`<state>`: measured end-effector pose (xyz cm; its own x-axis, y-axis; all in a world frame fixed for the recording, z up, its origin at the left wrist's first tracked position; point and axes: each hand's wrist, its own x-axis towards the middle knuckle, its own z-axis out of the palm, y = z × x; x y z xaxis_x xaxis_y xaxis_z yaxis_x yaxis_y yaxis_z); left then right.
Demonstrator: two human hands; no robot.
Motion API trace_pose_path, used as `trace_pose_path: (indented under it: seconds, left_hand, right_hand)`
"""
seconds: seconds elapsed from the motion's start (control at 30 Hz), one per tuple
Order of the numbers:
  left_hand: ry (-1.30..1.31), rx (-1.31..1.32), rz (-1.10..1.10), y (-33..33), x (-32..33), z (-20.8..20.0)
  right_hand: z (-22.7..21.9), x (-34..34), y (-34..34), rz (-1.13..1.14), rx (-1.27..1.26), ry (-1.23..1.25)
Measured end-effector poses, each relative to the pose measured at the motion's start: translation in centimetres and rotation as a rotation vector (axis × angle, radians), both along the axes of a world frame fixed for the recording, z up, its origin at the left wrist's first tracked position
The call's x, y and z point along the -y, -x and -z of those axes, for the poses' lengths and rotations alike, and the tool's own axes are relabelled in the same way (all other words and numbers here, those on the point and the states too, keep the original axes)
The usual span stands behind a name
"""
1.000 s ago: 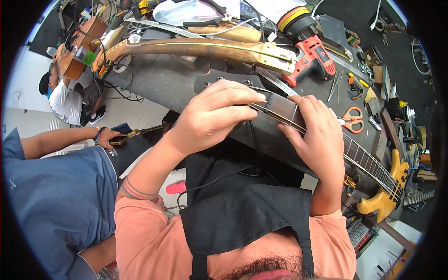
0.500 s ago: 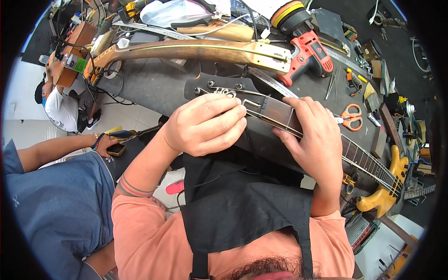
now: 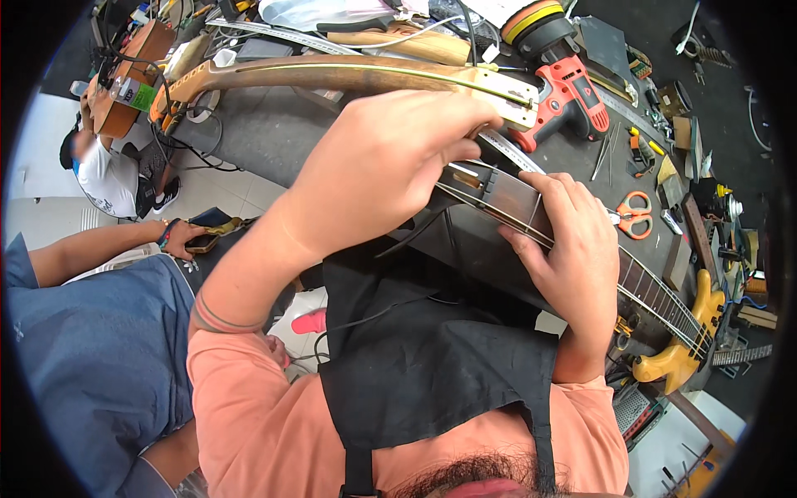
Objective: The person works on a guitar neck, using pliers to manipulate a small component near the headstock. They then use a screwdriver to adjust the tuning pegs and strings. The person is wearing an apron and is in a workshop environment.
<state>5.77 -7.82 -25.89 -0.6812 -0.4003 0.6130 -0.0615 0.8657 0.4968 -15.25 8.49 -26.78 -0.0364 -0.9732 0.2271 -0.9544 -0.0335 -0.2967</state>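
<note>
A bass guitar lies across the bench, its yellow body [image 3: 682, 353] at the right and its neck [image 3: 653, 286] running toward my left hand. My right hand [image 3: 573, 253] grips the neck near the nut, thumb on the near edge and fingers over the far side. Above the headstock my left hand [image 3: 382, 170] is raised, fingers curled together; whatever they pinch is hidden. Beside the fingertips shows the slot [image 3: 466, 176] behind the nut, with strings along it. Most of the dark headstock is behind my left hand.
Beyond lies a loose wooden neck [image 3: 332, 75], next to a red and black power polisher [image 3: 569, 95]. Orange-handled scissors [image 3: 636, 217] and a steel ruler [image 3: 508, 153] lie nearby. A person in blue [image 3: 100, 332] sits at my left, another person [image 3: 112, 178] farther off.
My left hand has risen away from the slot and moved up and right over the headstock, covering it. My right hand keeps its hold on the neck. The view has shifted slightly.
</note>
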Motion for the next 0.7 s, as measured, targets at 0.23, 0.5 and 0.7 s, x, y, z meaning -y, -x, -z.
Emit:
trace_pose_path:
  seconds: [0.23,0.5,0.7]
  left_hand:
    - [-0.004,0.268,0.019,1.3,0.6,-1.6]
    - [-0.122,0.416,-0.060,2.9,0.8,-2.8]
    - [0.118,0.476,-0.107,3.8,-0.1,-3.0]
  right_hand:
    - [-0.1,-0.2,0.0,0.010,0.012,-0.015]
    - [0.0,-0.3,-0.1,0.014,0.008,0.012]
    - [0.1,-0.3,0.0,0.003,0.010,0.008]
